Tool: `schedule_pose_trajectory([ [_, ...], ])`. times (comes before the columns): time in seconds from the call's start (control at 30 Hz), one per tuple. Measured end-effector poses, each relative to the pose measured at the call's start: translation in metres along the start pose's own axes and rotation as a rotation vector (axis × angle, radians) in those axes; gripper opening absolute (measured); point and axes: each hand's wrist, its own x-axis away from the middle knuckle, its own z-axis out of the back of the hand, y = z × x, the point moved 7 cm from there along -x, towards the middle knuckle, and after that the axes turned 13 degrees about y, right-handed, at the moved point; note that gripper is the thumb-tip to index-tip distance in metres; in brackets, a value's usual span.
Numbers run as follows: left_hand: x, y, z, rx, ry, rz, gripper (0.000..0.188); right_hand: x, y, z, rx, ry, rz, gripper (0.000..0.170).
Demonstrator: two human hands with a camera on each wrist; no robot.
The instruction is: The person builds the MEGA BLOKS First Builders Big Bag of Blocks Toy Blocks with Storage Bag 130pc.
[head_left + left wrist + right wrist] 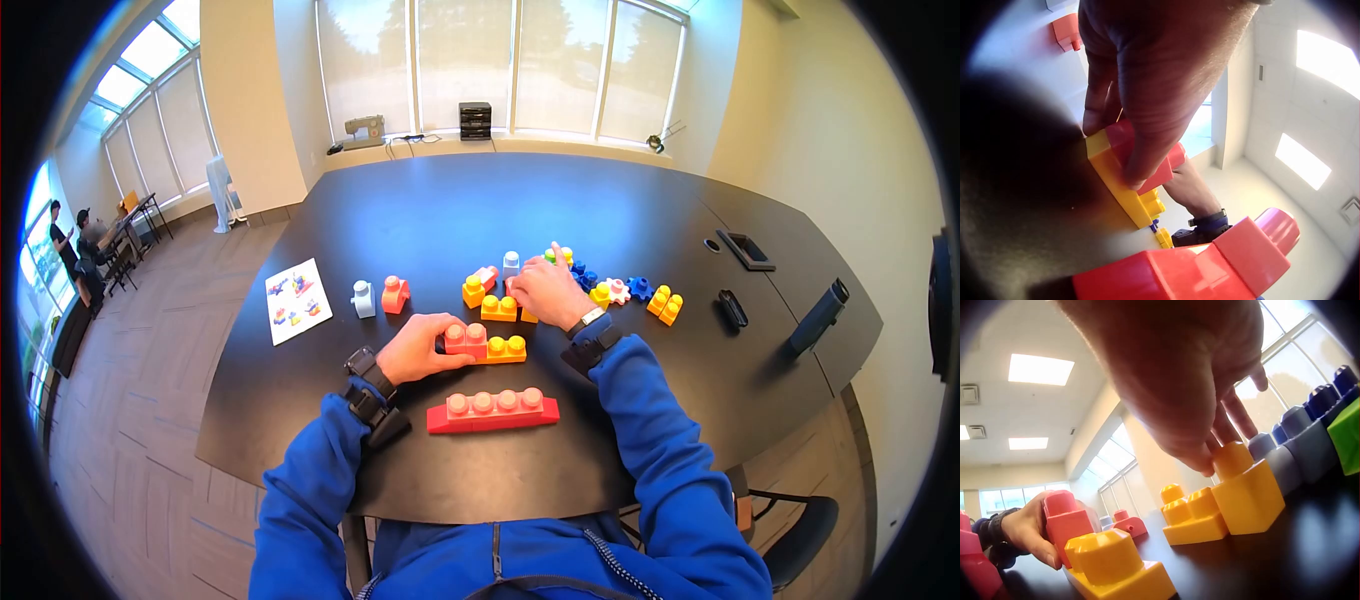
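Pink block: seated on the left end of a yellow block, above mid-worktop. Left hand has its thumb and fingers around the pink block from the left; grip narrow, holding. Two yellow studs are exposed on the right.

Right hand is farther off, over the loose pieces, index finger extended. Beneath it, a single-stud yellow block; its stud partly covers the fingertips, so I cannot tell whether this grip holds anything. A multi-stud yellow piece lies just left.

Near side: a pink four-stud bar on a red base. Far left: picture card, grey piece, coral piece. Right of the right hand: blue gear, two-stud yellow block. Farther right: black case.
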Motion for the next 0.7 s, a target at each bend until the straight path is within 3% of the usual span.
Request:
schedule_pose_trajectory([
  [0.4,0.000,0.000,-0.001,-0.023,-0.022,-0.004,0.048,-0.002,-0.021,0.004,0.053,-0.075,-0.027,0.014],
  [0.47,0.000,0.000,-0.001,-0.032,-0.016,-0.016,0.048,0.002,-0.020,0.000,0.059,-0.080,-0.043,0.020],
  [0.53,0.000,0.000,-0.002,-0.045,-0.021,-0.025,0.047,0.002,-0.023,0.001,0.070,0.062,0.025,0.034],
  [0.7,0.001,0.001,-0.004,-0.061,-0.014,-0.074,0.044,-0.001,-0.025,0.005,-0.034,0.076,0.020,0.039],
])
